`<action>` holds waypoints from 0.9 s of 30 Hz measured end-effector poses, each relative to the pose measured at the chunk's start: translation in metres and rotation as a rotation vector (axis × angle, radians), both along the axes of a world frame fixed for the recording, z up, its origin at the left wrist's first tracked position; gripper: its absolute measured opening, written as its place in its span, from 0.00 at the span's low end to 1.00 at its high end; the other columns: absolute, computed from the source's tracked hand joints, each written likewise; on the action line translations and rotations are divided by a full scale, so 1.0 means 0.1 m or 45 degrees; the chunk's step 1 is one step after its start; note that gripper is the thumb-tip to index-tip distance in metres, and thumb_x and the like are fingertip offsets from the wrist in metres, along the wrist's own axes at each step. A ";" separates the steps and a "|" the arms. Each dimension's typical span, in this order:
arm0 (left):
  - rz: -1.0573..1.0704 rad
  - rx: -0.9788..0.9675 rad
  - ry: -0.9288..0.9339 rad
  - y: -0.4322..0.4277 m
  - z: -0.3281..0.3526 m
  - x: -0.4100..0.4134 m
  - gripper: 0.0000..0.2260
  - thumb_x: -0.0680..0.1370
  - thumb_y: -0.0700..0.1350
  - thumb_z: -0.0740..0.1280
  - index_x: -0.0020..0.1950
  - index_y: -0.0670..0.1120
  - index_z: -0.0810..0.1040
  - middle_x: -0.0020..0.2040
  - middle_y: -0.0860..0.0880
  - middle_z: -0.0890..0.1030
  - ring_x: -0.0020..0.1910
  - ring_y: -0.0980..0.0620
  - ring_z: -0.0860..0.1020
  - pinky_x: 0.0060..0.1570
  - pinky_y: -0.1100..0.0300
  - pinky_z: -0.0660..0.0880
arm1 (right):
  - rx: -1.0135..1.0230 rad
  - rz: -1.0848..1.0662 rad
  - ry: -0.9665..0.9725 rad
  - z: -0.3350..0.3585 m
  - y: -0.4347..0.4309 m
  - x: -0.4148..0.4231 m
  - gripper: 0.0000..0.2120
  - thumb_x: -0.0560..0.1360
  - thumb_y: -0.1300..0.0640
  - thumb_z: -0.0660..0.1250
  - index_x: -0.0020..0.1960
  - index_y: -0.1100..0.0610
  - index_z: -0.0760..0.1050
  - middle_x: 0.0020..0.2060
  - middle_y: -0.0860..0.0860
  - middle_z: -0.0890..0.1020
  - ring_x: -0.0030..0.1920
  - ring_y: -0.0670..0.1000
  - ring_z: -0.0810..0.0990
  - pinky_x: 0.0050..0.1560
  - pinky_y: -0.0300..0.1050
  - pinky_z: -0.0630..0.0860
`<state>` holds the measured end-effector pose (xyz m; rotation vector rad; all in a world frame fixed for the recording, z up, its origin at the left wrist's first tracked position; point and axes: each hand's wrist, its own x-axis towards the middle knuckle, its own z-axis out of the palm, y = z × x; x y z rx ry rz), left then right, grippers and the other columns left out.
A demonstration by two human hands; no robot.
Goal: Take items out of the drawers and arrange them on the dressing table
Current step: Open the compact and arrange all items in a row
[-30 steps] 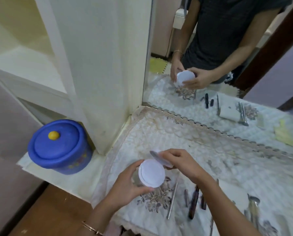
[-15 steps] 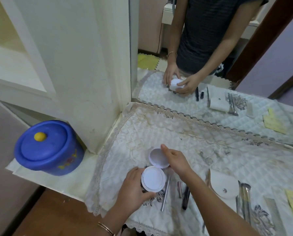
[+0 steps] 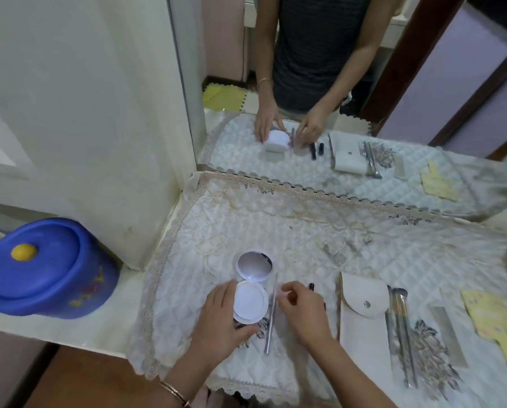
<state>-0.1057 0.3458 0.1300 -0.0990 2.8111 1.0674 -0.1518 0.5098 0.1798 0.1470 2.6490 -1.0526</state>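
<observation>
A round white compact [image 3: 250, 301] lies flipped apart on the quilted white cloth [image 3: 276, 228] of the dressing table, its mirrored lid [image 3: 253, 265] folded back away from me. My left hand [image 3: 220, 322] cups the compact's base from the left and front. My right hand [image 3: 302, 312] hovers just right of it, fingers curled loosely, holding nothing I can see. A thin metal tool [image 3: 271, 316] lies between the two hands. Dark pencils [image 3: 311, 287] peek out past my right hand.
A white snap pouch [image 3: 364, 304], makeup brushes [image 3: 399, 319], a grey comb [image 3: 448, 334] and a yellow hand mirror [image 3: 493, 319] lie to the right. A blue lidded tub [image 3: 46, 269] stands on the left ledge. A wall mirror [image 3: 334, 98] backs the table.
The compact was held up in both hands; it has come down onto the cloth with its lid laid flat back. My right hand has let go of the lid and drawn right.
</observation>
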 end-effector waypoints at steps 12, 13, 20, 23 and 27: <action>-0.017 0.038 -0.013 0.04 -0.01 -0.02 0.37 0.68 0.53 0.72 0.72 0.44 0.60 0.70 0.48 0.66 0.69 0.48 0.62 0.66 0.60 0.61 | -0.051 -0.099 -0.094 -0.14 -0.08 0.24 0.10 0.73 0.62 0.64 0.53 0.61 0.76 0.42 0.55 0.82 0.44 0.52 0.79 0.45 0.41 0.72; -0.021 0.053 -0.020 0.04 0.00 -0.02 0.38 0.68 0.55 0.71 0.72 0.44 0.59 0.70 0.48 0.65 0.69 0.48 0.61 0.67 0.60 0.60 | -0.035 -0.125 -0.044 -0.16 -0.04 0.25 0.09 0.73 0.63 0.63 0.53 0.60 0.76 0.40 0.54 0.79 0.42 0.52 0.77 0.44 0.41 0.70; 0.000 0.052 0.080 0.07 -0.04 -0.02 0.44 0.60 0.66 0.57 0.71 0.43 0.62 0.69 0.45 0.68 0.63 0.56 0.56 0.65 0.57 0.62 | 0.362 -0.057 0.057 -0.20 0.13 0.22 0.11 0.78 0.52 0.57 0.44 0.57 0.73 0.47 0.55 0.76 0.50 0.56 0.75 0.41 0.44 0.67; -0.015 0.029 0.128 0.08 -0.05 -0.02 0.42 0.61 0.65 0.59 0.70 0.44 0.64 0.66 0.46 0.71 0.61 0.56 0.58 0.62 0.58 0.63 | 0.468 -0.080 0.013 -0.21 0.11 0.21 0.15 0.77 0.49 0.58 0.44 0.59 0.76 0.50 0.55 0.77 0.52 0.57 0.76 0.49 0.49 0.73; -0.028 -0.002 0.150 0.11 -0.07 -0.02 0.39 0.63 0.63 0.63 0.69 0.43 0.66 0.65 0.46 0.72 0.61 0.55 0.59 0.61 0.60 0.62 | 0.294 -0.141 -0.074 -0.18 0.05 0.18 0.16 0.74 0.50 0.61 0.28 0.51 0.67 0.45 0.52 0.77 0.50 0.55 0.77 0.45 0.46 0.72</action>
